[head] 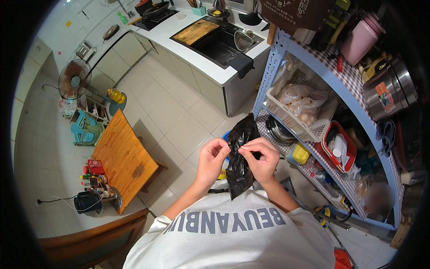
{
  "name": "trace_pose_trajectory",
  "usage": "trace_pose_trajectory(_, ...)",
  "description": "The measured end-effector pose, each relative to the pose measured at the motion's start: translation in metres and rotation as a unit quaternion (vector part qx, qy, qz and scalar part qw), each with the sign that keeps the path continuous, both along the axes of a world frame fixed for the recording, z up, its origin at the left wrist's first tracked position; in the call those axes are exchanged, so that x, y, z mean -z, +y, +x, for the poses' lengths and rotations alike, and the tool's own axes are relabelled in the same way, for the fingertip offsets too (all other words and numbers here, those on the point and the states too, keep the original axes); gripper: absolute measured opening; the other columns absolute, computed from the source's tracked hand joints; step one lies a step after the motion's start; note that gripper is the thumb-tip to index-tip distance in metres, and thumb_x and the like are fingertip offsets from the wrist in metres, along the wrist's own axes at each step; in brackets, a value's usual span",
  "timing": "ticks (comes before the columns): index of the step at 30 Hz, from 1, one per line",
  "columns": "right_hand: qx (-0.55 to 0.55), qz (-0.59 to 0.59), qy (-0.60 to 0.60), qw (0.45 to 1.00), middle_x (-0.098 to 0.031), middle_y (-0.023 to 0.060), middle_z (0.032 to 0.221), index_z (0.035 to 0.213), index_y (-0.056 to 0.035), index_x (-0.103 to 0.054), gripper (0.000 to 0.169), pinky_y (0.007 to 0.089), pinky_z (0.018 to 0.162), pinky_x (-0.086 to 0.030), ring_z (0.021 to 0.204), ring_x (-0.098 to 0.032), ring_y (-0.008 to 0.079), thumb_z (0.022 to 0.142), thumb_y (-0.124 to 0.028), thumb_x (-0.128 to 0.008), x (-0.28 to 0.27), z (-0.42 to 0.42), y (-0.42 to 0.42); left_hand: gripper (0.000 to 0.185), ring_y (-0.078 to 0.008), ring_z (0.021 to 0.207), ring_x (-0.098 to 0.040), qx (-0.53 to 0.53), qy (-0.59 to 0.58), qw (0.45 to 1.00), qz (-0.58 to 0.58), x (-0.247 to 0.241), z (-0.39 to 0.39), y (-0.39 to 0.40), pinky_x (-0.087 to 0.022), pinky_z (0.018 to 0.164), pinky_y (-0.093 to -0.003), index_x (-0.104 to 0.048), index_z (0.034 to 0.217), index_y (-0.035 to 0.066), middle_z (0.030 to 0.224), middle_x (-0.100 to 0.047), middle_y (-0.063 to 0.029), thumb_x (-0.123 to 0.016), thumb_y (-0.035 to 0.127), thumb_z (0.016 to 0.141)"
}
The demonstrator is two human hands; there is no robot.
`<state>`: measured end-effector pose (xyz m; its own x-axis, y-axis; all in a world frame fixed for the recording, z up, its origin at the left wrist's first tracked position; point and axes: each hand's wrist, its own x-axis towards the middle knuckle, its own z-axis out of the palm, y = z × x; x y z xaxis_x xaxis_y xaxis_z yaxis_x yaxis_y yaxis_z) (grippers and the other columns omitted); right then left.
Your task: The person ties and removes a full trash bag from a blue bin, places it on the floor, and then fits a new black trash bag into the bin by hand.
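A crumpled black plastic bag (pixel 240 178) hangs upright in front of my chest, long and narrow. My left hand (pixel 212 161) pinches its left edge between thumb and forefinger. On the other side my right hand (pixel 262 160) grips the bag's middle, also with thumb and fingertips, a short way from the left. Behind the bag, part of a blue round container (pixel 225 136) shows on the floor; the rest is hidden. A small yellow thing (pixel 221 174) peeks out beside my left wrist, too covered to name.
Close on the right stands a blue metal shelf rack (pixel 315 65) with a white plastic basket (pixel 285 112), a red basket (pixel 339 148) and a steel pot (pixel 389 89). Ahead is a counter with a black sink (pixel 215 47). At left are a wooden table (pixel 124 161) and a standing fan (pixel 74 80).
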<state>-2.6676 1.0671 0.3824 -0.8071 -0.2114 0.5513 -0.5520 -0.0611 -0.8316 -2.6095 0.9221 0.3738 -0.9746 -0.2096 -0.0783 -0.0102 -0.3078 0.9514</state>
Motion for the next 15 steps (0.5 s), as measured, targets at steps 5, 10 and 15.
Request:
trace_pose_trajectory(5, -0.020, -0.150, -0.207, 0.967, -0.052, -0.0007, 0.077, 0.082, -0.0008, -0.051, 0.012, 0.0194, 0.059, -0.041, 0.066, -0.047, 0.0040, 0.086, -0.005, -0.062, 0.000, 0.001, -0.007, 0.042, -0.0148, 0.115, -0.045, 0.072, 0.072, 0.992, 0.069, 0.004, -0.006, 0.004, -0.038, 0.091, -0.0302, -0.049, 0.116, 0.003, 0.125, -0.046, -0.0077, -0.061, 0.031, 0.088)
trace_pose_trajectory(10, -0.247, -0.459, -0.377, 0.765, -0.057, 0.0057, 0.102, 0.106, -0.0073, -0.051, 0.029, 0.0315, 0.083, -0.045, 0.093, -0.055, 0.0180, 0.094, -0.033, -0.043, 0.022, -0.029, 0.010, 0.069, -0.0172, 0.111, -0.048, 0.203, 0.102, 0.960, -0.164, 0.012, -0.017, 0.025, -0.038, 0.093, -0.0284, -0.042, 0.129, 0.003, 0.120, -0.050, -0.0088, -0.078, 0.021, 0.072)
trace_pose_trajectory(15, -0.305, -0.568, -0.319, 0.695, -0.054, 0.0095, 0.121, 0.122, -0.0073, -0.051, 0.044, 0.0412, 0.098, -0.039, 0.109, -0.052, 0.0276, 0.093, -0.038, -0.040, 0.030, -0.068, 0.063, 0.023, -0.0077, 0.076, -0.054, 0.286, -0.014, 0.947, -0.148, 0.030, -0.023, 0.021, -0.044, 0.070, -0.0248, -0.064, 0.091, -0.001, 0.077, -0.060, -0.0008, -0.073, 0.012, 0.076)
